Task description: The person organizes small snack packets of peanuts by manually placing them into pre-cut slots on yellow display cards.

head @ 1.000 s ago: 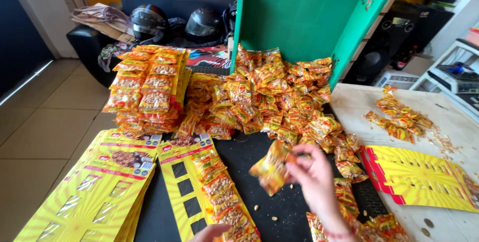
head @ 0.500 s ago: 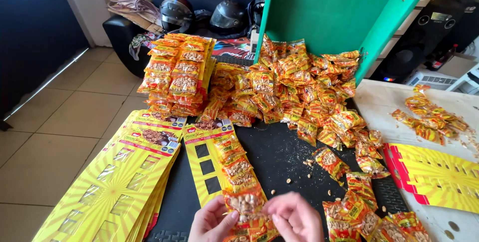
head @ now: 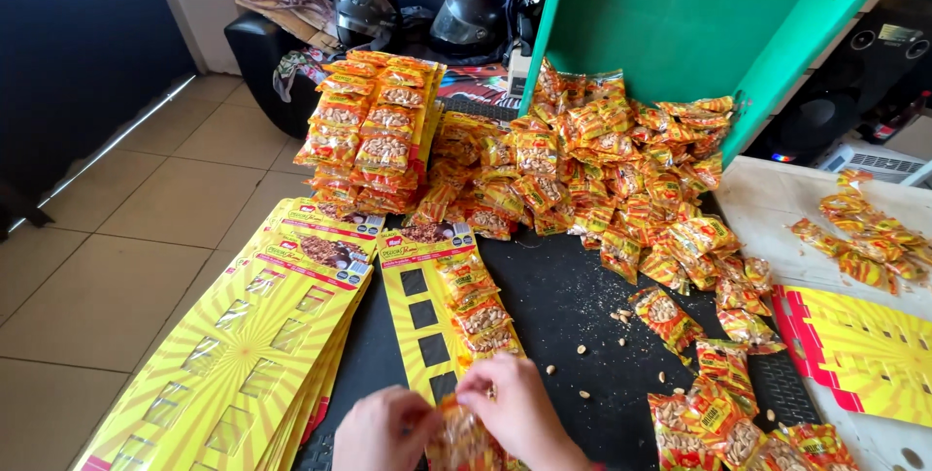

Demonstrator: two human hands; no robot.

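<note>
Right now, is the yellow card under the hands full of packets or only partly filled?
Partly filled: the yellow card has packets down its right column, left slots empty.

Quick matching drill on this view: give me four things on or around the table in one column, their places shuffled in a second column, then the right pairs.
Things:
1. helmets
2. stack of yellow display cards
3. loose pile of snack packets
4. snack packet

Places:
A. between the left hand and right hand
B. against the green panel
C. on the dark sofa at the back
D. table's near left edge

Pairs: 1-C, 2-D, 3-B, 4-A
</note>
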